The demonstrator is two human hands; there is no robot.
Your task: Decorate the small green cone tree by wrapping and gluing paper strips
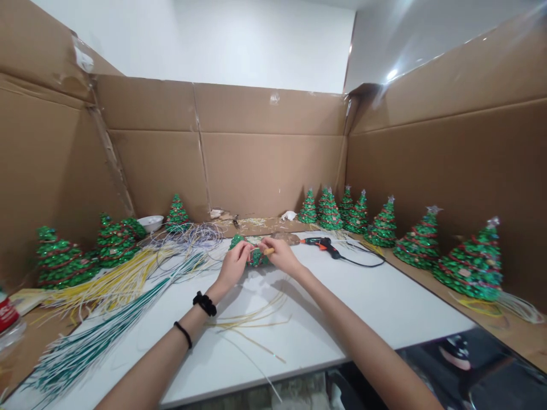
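Note:
A small green tinsel Christmas tree [257,259] lies on its side on the white tabletop [307,324], partly covered by my fingers. My left hand [236,263] is closed on it from the left, the fingertips pinched together. From the other side, my right hand [280,255] grips a short tool with a light wooden handle [268,251]; its working end is too small to make out. Both hands nearly meet over the tree. Loose yellowish strands [252,323] lie on the tabletop nearer to me.
An orange-and-black glue gun [322,245] with a cable lies right of my hands. Bundles of yellow strands [115,276] and green-white strands [106,330] spread leftward. Several finished trees [474,262] line the right; others [64,262] stand left. A white bowl [151,222] sits behind. Cardboard walls [273,165] enclose the table.

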